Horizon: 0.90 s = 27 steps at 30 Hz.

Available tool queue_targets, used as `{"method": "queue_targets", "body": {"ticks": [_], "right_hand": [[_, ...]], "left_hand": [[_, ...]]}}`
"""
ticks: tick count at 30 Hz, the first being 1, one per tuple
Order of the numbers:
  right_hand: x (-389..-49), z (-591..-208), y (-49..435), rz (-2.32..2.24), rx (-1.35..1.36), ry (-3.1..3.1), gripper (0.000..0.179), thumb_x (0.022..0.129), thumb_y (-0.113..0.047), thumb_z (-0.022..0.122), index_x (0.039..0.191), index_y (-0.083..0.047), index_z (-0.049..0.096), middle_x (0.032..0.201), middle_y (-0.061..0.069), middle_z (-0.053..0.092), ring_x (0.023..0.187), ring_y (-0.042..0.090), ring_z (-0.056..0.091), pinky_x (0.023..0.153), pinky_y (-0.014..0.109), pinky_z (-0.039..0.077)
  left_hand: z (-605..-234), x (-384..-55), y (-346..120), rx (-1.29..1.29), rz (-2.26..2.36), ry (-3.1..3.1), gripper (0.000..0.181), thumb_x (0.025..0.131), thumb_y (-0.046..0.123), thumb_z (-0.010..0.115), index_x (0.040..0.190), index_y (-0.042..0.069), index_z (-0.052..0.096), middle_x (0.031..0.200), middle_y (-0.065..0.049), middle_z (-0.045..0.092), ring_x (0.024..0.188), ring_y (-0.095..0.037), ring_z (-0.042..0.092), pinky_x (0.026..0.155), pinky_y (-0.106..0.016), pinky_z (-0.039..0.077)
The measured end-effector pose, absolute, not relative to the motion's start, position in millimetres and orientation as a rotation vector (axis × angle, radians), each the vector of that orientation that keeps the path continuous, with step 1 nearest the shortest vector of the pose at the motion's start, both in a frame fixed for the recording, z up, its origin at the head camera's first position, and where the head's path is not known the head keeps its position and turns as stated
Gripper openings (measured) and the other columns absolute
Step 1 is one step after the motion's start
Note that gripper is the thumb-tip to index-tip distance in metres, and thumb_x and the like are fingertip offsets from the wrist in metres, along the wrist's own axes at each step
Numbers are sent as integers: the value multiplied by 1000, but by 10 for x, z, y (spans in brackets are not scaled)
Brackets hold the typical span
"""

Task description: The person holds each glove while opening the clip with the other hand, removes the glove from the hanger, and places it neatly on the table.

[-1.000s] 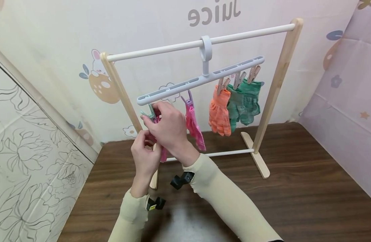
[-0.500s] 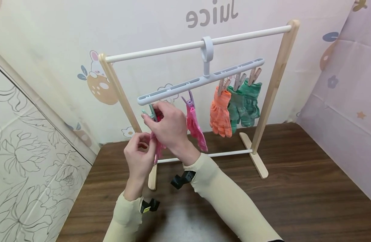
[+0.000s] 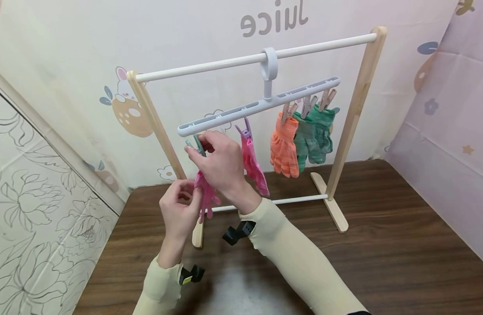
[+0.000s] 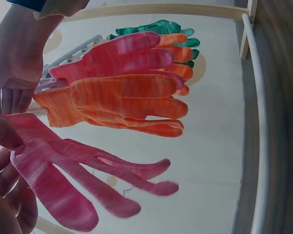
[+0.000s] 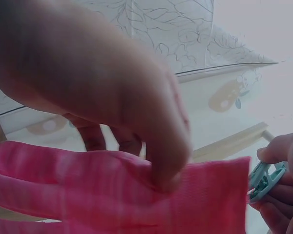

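Note:
My left hand (image 3: 180, 205) pinches a pink knit glove (image 3: 206, 197), whose fingers dangle below. In the left wrist view the same pink glove (image 4: 73, 180) spreads out in front of the left hand (image 4: 10, 180). My right hand (image 3: 221, 162) pinches a pale green clothespin (image 3: 199, 145) at the left end of the grey hanger bar (image 3: 225, 117). In the right wrist view the glove's cuff edge (image 5: 247, 195) lies right by the clothespin (image 5: 266, 183); I cannot tell whether they touch. An orange glove (image 4: 127, 102) hangs beyond, hidden by my right hand in the head view.
Another pink glove (image 3: 254, 168) hangs from a purple clothespin (image 3: 246, 131). Farther right hang an orange glove (image 3: 284, 148) and green gloves (image 3: 314, 135) on clothespins. A wooden rack with a white rod (image 3: 324, 46) bears the hanger, standing on a brown table (image 3: 383, 253).
My left hand has shifted left and slightly down, and the pink glove it pinches has dropped lower, away from the green clothespin. The right hand has stayed nearly still at the clothespin.

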State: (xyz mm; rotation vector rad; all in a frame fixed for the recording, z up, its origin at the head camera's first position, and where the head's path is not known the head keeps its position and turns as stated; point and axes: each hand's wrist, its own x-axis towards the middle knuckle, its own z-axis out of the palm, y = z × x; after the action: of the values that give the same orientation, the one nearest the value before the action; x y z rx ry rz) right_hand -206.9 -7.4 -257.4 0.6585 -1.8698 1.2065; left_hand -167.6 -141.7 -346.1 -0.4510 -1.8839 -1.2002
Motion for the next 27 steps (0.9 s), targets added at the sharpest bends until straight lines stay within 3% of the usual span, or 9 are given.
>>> {"method": "queue_targets", "body": {"ticks": [9,17,27], "right_hand": [[-2062,-2587,-25,1246,651,-1883,24,84,-24,82,95,-5,71,82,1,69,75,12,61,71,19,49],[-2059,-2592,-8,1204,649,-1889,27,84,-26,82,99,-5,72,84,1,70,77,9,62,72,18,50],[-2051,-2588,9,1170,673,-1878,30,83,-27,82,102,-4,73,88,3,73,80,8,66,70,20,53]], "left_hand": [[-3665,-1550,-1538,-343,-1307,-1999,6,87,3,74,92,3,70,78,-4,68,64,-12,58,57,-19,48],[-3642,-1287,-1543,-178,-1488,-2129,9,86,-4,73,93,-2,68,79,-11,67,64,-16,57,56,-22,48],[-3899,-1200,-1770,-110,-1683,-2153,8,89,5,74,95,3,69,81,-7,65,68,-19,58,58,-25,49]]}}
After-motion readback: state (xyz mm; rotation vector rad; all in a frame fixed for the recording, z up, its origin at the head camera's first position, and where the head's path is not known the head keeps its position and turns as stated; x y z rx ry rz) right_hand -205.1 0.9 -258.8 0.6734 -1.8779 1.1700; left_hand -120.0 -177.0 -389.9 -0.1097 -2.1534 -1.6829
